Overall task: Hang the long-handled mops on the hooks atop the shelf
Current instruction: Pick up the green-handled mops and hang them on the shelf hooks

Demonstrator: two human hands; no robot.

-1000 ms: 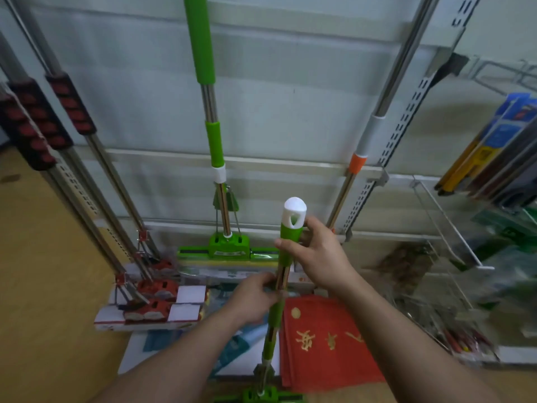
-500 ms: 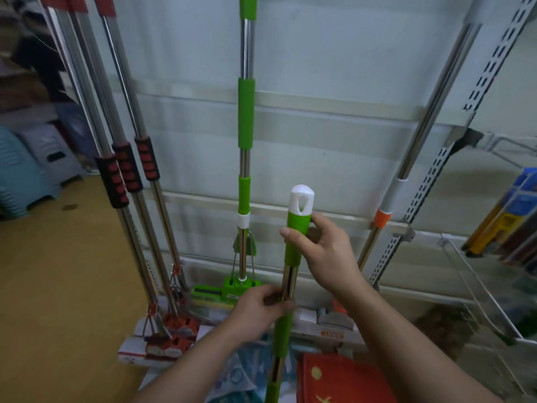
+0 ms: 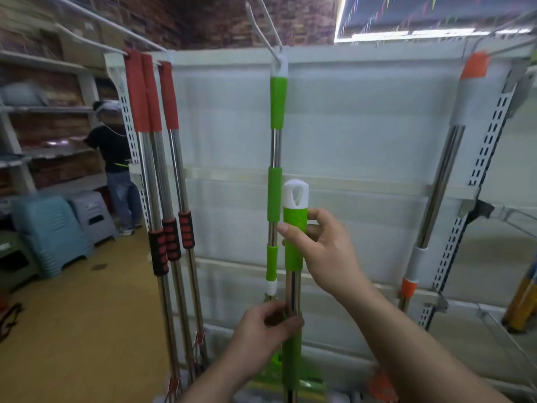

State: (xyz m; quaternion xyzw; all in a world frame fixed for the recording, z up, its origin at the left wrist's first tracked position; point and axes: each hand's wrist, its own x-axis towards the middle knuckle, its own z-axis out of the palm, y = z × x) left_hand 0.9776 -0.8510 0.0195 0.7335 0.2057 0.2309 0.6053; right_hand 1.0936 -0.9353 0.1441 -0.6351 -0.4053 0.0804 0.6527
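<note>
Head view: both hands, left (image 3: 268,321) low, right (image 3: 321,245) high, grip the green mop (image 3: 293,257); looks light, stiff, and its steel pole probably slippery.

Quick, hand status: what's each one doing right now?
Left hand: grips the green mop handle lower down, by the steel section.
Right hand: grips the same handle's upper green grip.
</note>
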